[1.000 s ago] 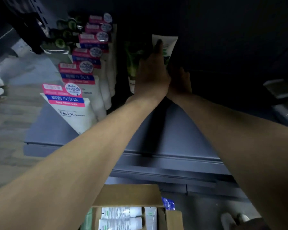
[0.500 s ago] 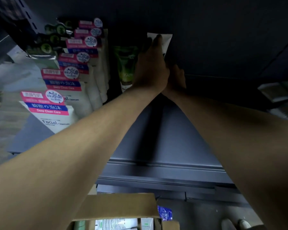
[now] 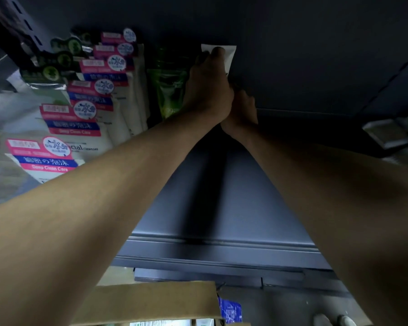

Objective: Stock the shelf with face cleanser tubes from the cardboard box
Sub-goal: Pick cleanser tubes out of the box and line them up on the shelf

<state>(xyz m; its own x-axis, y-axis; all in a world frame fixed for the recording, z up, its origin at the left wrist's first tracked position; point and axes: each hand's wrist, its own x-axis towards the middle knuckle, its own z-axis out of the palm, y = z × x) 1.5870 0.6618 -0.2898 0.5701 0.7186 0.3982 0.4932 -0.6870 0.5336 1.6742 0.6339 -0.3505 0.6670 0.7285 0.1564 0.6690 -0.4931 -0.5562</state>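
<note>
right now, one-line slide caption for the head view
Both hands, left hand and right hand, set a white cleanser tube at the back of the shelf.

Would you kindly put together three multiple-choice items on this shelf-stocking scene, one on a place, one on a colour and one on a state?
1. Where is the white tube that the hands are placing?
A. at the back of the shelf, right of the green tube
B. inside the cardboard box
C. on the floor

2. What colour are the bands on the front labels of the tube row at the left?
A. yellow and black
B. pink and blue
C. orange only

3. How is the left hand engaged?
A. hanging idle
B. gripping a box flap
C. fingers on the white tube's top

Answers:
1 A: the white tube stands deep on the shelf beside the green tube.
2 B: the tube row shows those bands.
3 C: the left hand reaches the tube's top edge.
</note>
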